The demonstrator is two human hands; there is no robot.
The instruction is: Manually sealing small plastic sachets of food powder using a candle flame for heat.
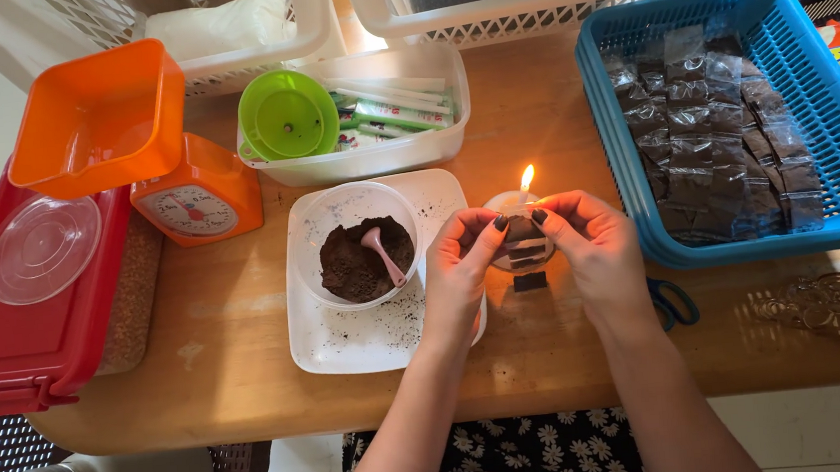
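Note:
My left hand (460, 268) and my right hand (591, 252) together pinch the top edge of a small clear plastic packet (524, 243) holding dark powder. The packet's top sits right beside the flame of a lit candle (526, 182) on the wooden table. To the left, a clear bowl (356, 241) of dark brown powder with a pink scoop (381, 254) stands on a white square tray (348, 337).
A blue basket (831, 124) at the right holds several filled dark packets. Blue-handled scissors (673, 301) lie by my right wrist. Farther left are an orange kitchen scale (199, 195), an orange tub (96, 117), a green funnel (286, 115) in a white container, and a red box (18, 337).

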